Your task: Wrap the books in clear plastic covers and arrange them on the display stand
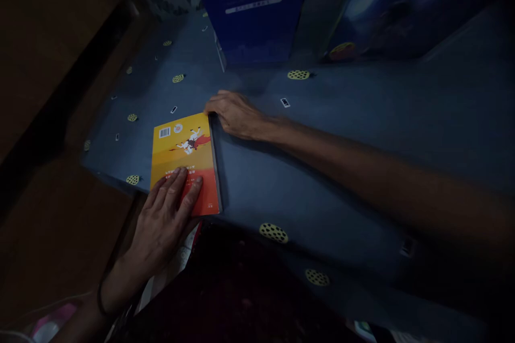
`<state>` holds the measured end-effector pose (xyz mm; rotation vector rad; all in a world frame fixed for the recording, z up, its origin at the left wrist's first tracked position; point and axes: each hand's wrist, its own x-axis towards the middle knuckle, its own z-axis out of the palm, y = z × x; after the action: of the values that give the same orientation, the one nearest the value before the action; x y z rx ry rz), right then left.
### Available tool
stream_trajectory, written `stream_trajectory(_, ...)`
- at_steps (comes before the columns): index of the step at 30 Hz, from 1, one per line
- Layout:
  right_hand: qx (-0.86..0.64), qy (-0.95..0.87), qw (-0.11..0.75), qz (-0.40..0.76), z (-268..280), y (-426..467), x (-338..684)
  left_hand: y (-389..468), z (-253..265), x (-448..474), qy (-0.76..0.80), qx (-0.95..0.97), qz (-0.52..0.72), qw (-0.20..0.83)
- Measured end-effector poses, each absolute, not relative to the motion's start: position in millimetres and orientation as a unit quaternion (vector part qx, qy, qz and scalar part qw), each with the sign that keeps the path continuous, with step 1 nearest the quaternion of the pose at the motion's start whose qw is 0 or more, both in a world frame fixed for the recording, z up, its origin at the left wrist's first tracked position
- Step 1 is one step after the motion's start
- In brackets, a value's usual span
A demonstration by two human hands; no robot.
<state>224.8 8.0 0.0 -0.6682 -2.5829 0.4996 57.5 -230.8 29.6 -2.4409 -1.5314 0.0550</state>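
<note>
A yellow and red book (181,147) lies on the cloth-covered table near its front edge, printed side up and upside down to me. It carries a barcode and a white horse picture. My left hand (161,220) rests flat across the lower part of the book, fingers stretched and slightly apart, with a dark band around the wrist. At the book's far right corner, my right hand (235,112) has its fingers curled and closed on the edge. Its fingertips are partly hidden.
A blue box-like item (253,27) with white characters stands upright at the back. Right of it stands a dark blue picture-covered item (394,16). The blue tablecloth (341,107) has a pineapple print. Its left edge drops toward the brown floor (88,225).
</note>
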Motion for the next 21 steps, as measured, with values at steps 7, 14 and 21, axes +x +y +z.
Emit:
stream_trajectory(7, -0.228, -0.901, 0.261, 0.261, -4.9, 10.9, 224.8, -232.0, 45.0, 51.8, -0.502, -0.855, 0.011, 0.128)
stream_trajectory(14, -0.348, -0.776, 0.344, 0.397, -0.6, 1.5, 232.2, -179.5, 29.9, 34.2, -0.502, -0.854, -0.016, 0.139)
stream_trajectory(21, -0.359, -0.506, 0.285, 0.731, 16.2, -59.1, 253.1, -141.2, 24.0, 29.2, -0.506, -0.852, -0.041, 0.127)
